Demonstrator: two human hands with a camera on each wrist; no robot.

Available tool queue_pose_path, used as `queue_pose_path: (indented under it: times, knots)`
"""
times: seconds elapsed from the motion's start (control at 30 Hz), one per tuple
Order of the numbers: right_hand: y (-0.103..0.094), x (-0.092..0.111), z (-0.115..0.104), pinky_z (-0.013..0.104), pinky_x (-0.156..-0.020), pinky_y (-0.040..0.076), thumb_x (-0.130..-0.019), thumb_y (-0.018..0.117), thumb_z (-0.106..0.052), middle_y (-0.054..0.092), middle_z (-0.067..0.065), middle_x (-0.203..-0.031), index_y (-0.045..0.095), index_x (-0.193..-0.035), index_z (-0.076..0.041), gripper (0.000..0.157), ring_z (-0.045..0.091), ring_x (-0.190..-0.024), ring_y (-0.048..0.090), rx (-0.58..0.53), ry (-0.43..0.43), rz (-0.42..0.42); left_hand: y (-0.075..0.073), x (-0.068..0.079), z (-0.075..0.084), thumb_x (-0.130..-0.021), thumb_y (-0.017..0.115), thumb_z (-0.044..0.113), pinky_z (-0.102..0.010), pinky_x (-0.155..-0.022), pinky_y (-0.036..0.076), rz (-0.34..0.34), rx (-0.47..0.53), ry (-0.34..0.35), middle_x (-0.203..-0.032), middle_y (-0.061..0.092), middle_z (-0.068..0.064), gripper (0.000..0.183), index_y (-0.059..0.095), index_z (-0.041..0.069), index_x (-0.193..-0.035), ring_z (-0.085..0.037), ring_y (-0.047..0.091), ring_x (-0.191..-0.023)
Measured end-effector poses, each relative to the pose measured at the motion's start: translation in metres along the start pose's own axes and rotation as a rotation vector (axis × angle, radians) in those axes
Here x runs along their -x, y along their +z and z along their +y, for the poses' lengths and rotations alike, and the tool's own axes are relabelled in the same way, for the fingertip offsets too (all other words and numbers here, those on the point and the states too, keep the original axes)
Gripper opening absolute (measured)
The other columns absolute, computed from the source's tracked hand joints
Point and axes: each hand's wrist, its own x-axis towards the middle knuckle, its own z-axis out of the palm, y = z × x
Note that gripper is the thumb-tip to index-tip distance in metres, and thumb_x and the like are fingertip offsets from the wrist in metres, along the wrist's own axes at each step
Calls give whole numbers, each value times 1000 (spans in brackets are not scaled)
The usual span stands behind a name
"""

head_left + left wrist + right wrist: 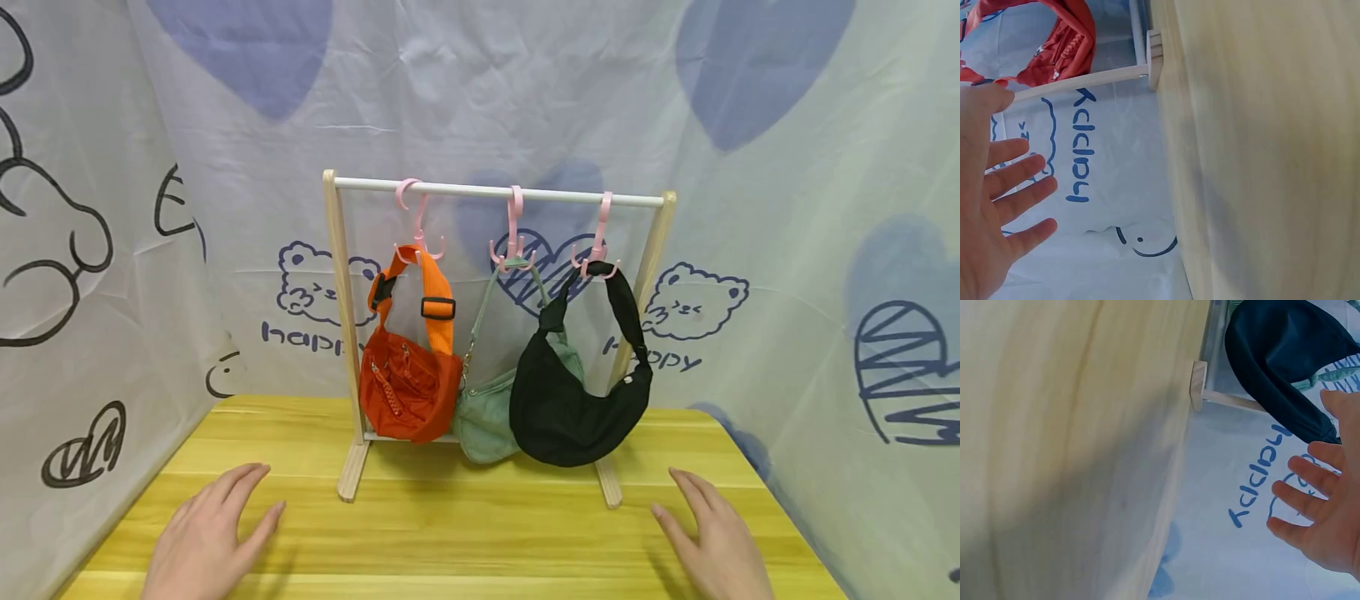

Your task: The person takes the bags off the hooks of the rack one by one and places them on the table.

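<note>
in the head view we see a crinkly red bag (412,396) at seven o'clock, a soft green bag (486,423) at six, a black crescent bag (573,421) towards five: three bags, three pink hooks (513,225), one wooden-legged rack (342,292). left hand (202,542) at eight, right hand (720,546) at four: fingers loosely spread, holding nothing.

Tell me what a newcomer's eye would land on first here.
Probably the bright red bag, hanging by its orange strap from a pink hook toward the left end of the rack. Next comes the black bag toward the right end, partly covering the pale green bag in the middle. Behind them, big blue hearts stand out on the pale cloth.
</note>
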Motion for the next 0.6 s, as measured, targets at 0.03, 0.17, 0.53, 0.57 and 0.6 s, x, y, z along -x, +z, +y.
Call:
queue_pose_path:
  times: [0.03, 0.17, 0.53, 0.57, 0.6]
  knots:
    - [-1, 1, -1, 70, -102, 44, -102, 54, -62, 50, 29, -147, 49, -150, -1, 79, 53, -128, 52, -9, -4, 16, 0, -1, 1, -93, 76, 37, -66, -86, 50, 24, 11, 10, -133, 64, -17, 54, 65, 4, -134, -44, 64, -111]
    - [-3, 2, -8, 69, -102, 44, -103, 57, -57, 52, 26, -146, 52, -149, -3, 72, 51, -128, 53, -37, -26, 89, 0, -5, 3, -88, 80, 25, -63, -78, 53, 134, 57, 66, -129, 66, -14, 49, 66, 5, -130, -41, 66, -106]
    - [-8, -2, -30, 63, -101, 46, -98, 75, -31, 61, 19, -137, 60, -140, -4, 52, 43, -125, 56, -110, -143, 327, -7, -24, 20, -87, 75, 18, -55, -80, 54, 291, 121, 157, -131, 66, -14, 50, 66, 3, -134, -37, 66, -108]
    - [-9, -3, -32, 63, -101, 46, -98, 75, -29, 61, 19, -136, 60, -140, -5, 51, 43, -125, 56, -121, -151, 341, -8, -27, 21, -87, 75, 18, -55, -82, 53, 296, 129, 157, -133, 66, -14, 51, 66, 3, -135, -38, 66, -110]
    - [-9, -3, -34, 63, -100, 46, -97, 75, -27, 61, 19, -136, 60, -140, -5, 51, 43, -125, 56, -132, -159, 355, -9, -29, 23, -86, 75, 17, -55, -84, 53, 307, 135, 159, -135, 65, -14, 52, 65, 3, -136, -38, 65, -112]
